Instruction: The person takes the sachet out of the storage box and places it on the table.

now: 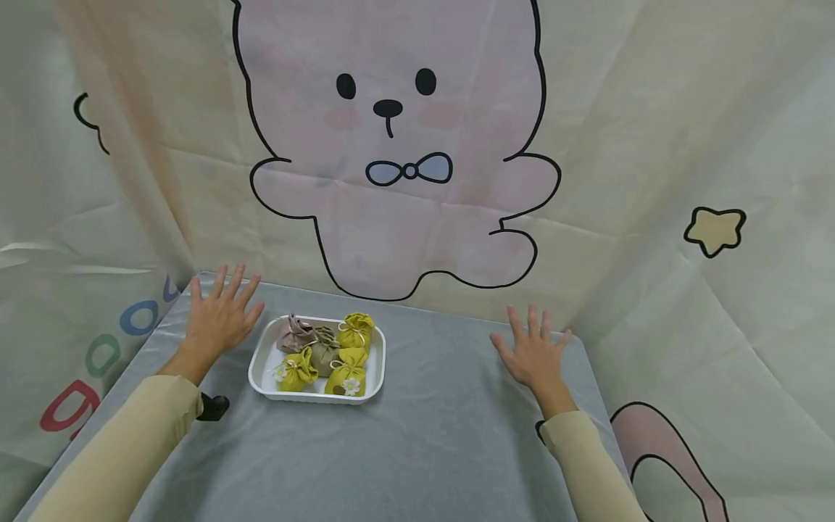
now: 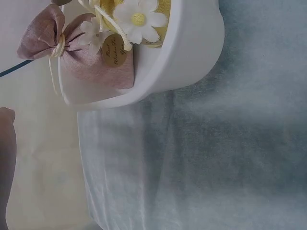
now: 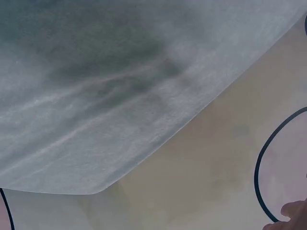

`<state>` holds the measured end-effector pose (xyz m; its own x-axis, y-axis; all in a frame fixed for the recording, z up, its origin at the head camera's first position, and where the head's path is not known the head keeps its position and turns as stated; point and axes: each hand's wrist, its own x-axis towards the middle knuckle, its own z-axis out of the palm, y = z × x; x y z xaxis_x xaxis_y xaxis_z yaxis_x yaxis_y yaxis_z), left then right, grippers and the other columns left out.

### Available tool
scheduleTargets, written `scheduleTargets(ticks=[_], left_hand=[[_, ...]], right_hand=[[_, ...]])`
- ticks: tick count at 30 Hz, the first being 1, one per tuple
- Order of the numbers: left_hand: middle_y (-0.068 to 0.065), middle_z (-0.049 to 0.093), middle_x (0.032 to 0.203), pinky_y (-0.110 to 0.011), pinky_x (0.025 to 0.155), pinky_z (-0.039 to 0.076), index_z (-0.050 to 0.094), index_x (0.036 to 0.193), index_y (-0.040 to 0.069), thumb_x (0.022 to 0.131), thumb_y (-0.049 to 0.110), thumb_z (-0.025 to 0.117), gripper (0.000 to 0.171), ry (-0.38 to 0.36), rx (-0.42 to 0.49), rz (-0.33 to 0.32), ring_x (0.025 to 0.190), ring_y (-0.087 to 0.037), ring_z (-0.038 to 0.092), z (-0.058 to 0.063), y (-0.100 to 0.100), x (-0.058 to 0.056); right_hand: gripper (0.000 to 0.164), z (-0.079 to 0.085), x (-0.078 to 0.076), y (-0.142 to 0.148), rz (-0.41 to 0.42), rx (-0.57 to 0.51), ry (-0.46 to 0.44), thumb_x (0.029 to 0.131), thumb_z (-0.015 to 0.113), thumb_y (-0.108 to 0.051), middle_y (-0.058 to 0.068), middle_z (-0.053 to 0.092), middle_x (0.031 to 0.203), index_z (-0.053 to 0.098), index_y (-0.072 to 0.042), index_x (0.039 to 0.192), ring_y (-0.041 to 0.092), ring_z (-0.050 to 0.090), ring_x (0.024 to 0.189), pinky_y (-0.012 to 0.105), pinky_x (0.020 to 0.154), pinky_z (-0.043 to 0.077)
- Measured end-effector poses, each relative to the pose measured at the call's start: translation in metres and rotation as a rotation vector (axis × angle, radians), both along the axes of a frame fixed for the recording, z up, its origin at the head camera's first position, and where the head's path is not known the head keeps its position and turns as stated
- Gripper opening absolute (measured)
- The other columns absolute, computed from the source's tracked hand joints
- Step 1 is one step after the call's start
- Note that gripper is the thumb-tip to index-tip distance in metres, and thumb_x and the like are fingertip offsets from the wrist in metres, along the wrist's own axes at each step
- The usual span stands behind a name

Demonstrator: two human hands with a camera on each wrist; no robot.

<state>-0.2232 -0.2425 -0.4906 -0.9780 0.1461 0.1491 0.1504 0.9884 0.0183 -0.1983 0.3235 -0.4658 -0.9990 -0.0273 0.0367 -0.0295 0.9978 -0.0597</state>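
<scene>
Both arms reached forward over the grey-covered table (image 1: pixel 430 449), sleeves (image 1: pixel 124 435) pale, backs of the hands up. The left hand (image 1: pixel 222 317) was just beside the far left corner of the white tray (image 1: pixel 313 397), its fingers straight and spread toward the printed cloth wall (image 1: pixel 417 239), thumb out to the right; it held nothing. The right hand (image 1: pixel 533 353) was well apart, near the table's far right corner, its fingers likewise straight and fanned, grasping nothing. I could not tell whether either palm touched the cloth.

The wrist views hid most of each hand: a blurred sliver at the left edge of one, a few fingertips cut off at the lower right of the other. The round tag on the pink pouch (image 1: pixel 296 336) carried lettering too small to read fully, and the olive pouch (image 1: pixel 324 359) was partly covered by the yellow pouches (image 1: pixel 347 375) crowded about it.

The tray sat left of the table's middle, its long axis running left to right. Inside it, the tied necks mostly pointed toward the far side; the front left yellow one leaned up and to the right.
</scene>
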Motion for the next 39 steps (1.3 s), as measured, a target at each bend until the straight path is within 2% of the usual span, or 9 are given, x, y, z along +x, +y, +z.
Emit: scheduleTargets(ticks=[5, 11, 19, 24, 35, 39], left_hand=[[-0.021, 0.016, 0.163, -0.071, 0.111, -0.004, 0.034, 0.154, 0.01, 0.102, 0.041, 0.046, 0.061, 0.02, -0.006, -0.021, 0.149, -0.043, 0.008, -0.002, 0.002, 0.002], [-0.021, 0.022, 0.161, -0.073, 0.11, 0.002, 0.038, 0.152, 0.01, 0.101, 0.039, 0.048, 0.059, 0.051, -0.003, -0.049, 0.148, -0.044, 0.016, -0.002, 0.005, 0.005], [-0.02, 0.022, 0.162, -0.074, 0.11, 0.006, 0.037, 0.153, 0.011, 0.102, 0.04, 0.047, 0.06, 0.037, -0.017, -0.075, 0.148, -0.043, 0.016, -0.004, 0.007, 0.007], [-0.02, 0.025, 0.161, -0.075, 0.108, 0.011, 0.041, 0.152, 0.01, 0.102, 0.039, 0.049, 0.058, 0.028, -0.014, -0.11, 0.147, -0.044, 0.02, -0.006, 0.007, 0.013], [-0.019, 0.029, 0.16, -0.075, 0.104, 0.022, 0.04, 0.153, 0.013, 0.103, 0.042, 0.048, 0.058, -0.099, -0.044, -0.233, 0.144, -0.043, 0.028, -0.017, 0.005, 0.025], [-0.02, 0.03, 0.159, -0.075, 0.105, 0.021, 0.041, 0.153, 0.012, 0.104, 0.041, 0.048, 0.058, -0.135, -0.018, -0.257, 0.143, -0.045, 0.028, -0.022, 0.005, 0.029]], right_hand=[[0.079, 0.003, -0.003, -0.009, 0.012, 0.029, 0.021, 0.098, 0.032, -0.069, 0.021, 0.007, 0.165, 0.021, -0.021, 0.16, 0.047, -0.002, 0.149, 0.08, 0.103, -0.004], [0.078, 0.005, -0.005, -0.021, 0.036, 0.003, 0.011, 0.099, 0.034, -0.067, 0.022, 0.01, 0.164, 0.022, -0.02, 0.159, 0.046, 0.002, 0.149, 0.078, 0.105, 0.002], [0.076, 0.006, -0.004, -0.037, 0.101, -0.011, 0.004, 0.099, 0.036, -0.065, 0.022, 0.014, 0.163, 0.026, -0.02, 0.159, 0.045, 0.007, 0.149, 0.075, 0.108, 0.005], [0.076, 0.005, -0.005, -0.05, 0.124, -0.029, -0.014, 0.099, 0.036, -0.065, 0.02, 0.015, 0.164, 0.026, -0.02, 0.159, 0.042, 0.007, 0.15, 0.073, 0.109, 0.007], [0.074, 0.014, -0.005, -0.083, 0.209, -0.239, -0.022, 0.099, 0.05, -0.055, 0.02, 0.026, 0.161, 0.029, -0.016, 0.158, 0.04, 0.022, 0.148, 0.068, 0.111, 0.018], [0.075, 0.016, -0.004, -0.093, 0.237, -0.335, -0.057, 0.099, 0.053, -0.054, 0.016, 0.024, 0.162, 0.026, -0.019, 0.159, 0.039, 0.025, 0.147, 0.065, 0.111, 0.024]])
